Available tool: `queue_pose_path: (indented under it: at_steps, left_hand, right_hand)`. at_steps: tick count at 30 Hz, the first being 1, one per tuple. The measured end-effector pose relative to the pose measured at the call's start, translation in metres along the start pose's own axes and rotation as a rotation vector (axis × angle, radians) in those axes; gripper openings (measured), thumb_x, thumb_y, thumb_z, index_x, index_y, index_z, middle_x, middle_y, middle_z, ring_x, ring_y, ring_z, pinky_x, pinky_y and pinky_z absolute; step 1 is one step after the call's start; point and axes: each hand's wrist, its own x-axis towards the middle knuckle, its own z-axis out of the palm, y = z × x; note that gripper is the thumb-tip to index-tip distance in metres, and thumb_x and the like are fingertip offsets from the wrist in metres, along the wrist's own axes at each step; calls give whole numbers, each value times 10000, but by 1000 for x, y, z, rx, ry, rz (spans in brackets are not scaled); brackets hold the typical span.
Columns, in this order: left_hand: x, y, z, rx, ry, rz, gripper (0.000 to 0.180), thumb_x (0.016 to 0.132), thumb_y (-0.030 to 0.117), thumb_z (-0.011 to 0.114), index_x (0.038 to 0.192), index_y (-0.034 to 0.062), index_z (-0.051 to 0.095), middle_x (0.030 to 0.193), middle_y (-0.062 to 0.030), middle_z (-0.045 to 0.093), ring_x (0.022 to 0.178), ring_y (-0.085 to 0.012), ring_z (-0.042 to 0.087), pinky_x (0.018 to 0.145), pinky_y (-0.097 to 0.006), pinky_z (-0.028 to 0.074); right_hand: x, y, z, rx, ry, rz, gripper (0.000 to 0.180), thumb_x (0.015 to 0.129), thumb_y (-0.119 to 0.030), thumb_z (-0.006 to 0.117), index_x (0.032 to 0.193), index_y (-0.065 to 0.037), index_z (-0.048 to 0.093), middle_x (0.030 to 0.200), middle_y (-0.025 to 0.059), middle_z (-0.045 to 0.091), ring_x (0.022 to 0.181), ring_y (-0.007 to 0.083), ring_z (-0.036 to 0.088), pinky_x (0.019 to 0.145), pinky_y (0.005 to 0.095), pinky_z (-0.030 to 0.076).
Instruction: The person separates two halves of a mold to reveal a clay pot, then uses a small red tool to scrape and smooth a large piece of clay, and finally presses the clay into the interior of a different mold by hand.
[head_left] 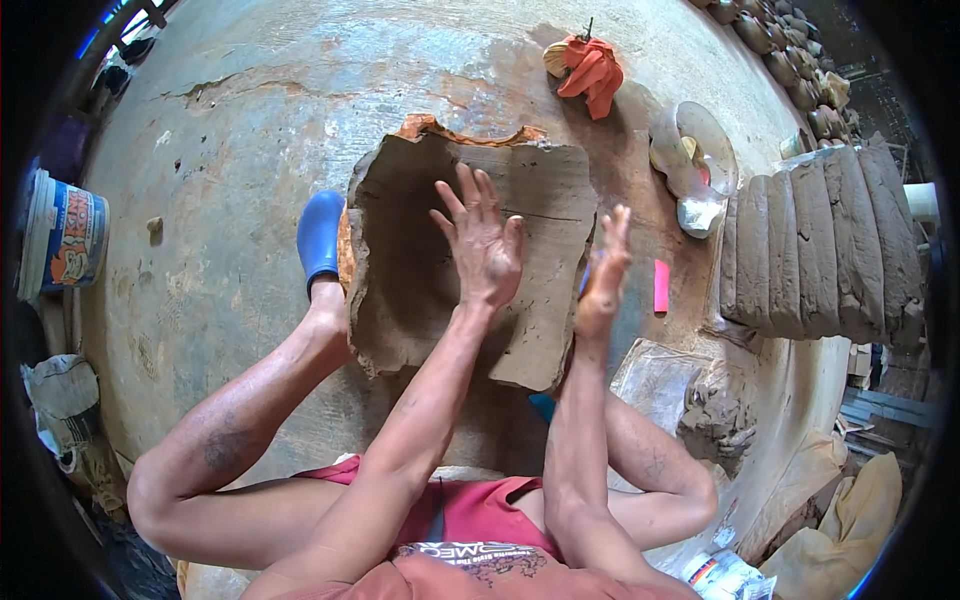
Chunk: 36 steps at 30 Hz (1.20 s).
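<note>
A large hollow form of grey-brown clay [540, 200] stands on the concrete floor between my legs, its dark opening on the left. My left hand [482, 240] lies flat with fingers spread against the inside of its wall. My right hand [604, 270] is held edge-on, fingers straight, against the outside of the same wall at its right side. Neither hand holds anything. My left foot in a blue clog [320, 235] rests against the form's left side.
Thick clay slabs [820, 250] lean in a row at the right. A lump of clay [715, 405] lies on a sheet near my right knee. An orange cloth [590, 70], a pale plastic bag [695, 160], a small red piece [661, 286] and a bucket [65, 240] sit around.
</note>
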Motion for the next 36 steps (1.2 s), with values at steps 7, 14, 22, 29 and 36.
queue_pose_path:
  at_steps: [7,14,22,29,36]
  left_hand:
    - [7,-2,21,61,-136,-35,798,1079,488,419,1684,91,82,1759,-137,-56,1586,-463,-125,1210,-712,-62]
    - [18,-5,42,22,-206,-43,857,1065,517,420,1676,52,38,1754,-165,-59,1582,-470,-131,1209,-702,-82]
    - [36,-5,52,-159,-88,-10,912,1049,540,415,1672,54,-41,1746,-210,-51,1581,-477,-138,1198,-697,-109]
    - [45,-11,61,-253,134,4,933,1053,679,242,1667,39,-46,1743,-220,-56,1592,-442,-130,1205,-644,-143]
    - [80,-8,68,-174,249,67,945,1044,700,224,1670,41,-36,1744,-222,-32,1605,-408,-97,1209,-645,-134]
  right_hand:
    - [9,1,6,113,-246,67,820,1093,-597,277,1629,24,248,1679,182,291,1532,280,290,1255,416,180]
    - [7,-5,0,98,-324,126,891,1072,-663,180,1642,22,194,1718,157,201,1582,268,167,1281,407,78]
    - [14,6,6,134,-327,126,1040,986,-817,123,1665,-28,137,1742,173,130,1611,300,83,1293,448,20]
    - [10,-5,20,255,-241,212,1071,942,-866,183,1679,-133,-76,1739,180,130,1596,311,146,1291,463,90]
    - [4,-1,21,297,-219,222,1056,950,-861,213,1685,-152,-57,1714,220,198,1584,351,190,1289,480,94]
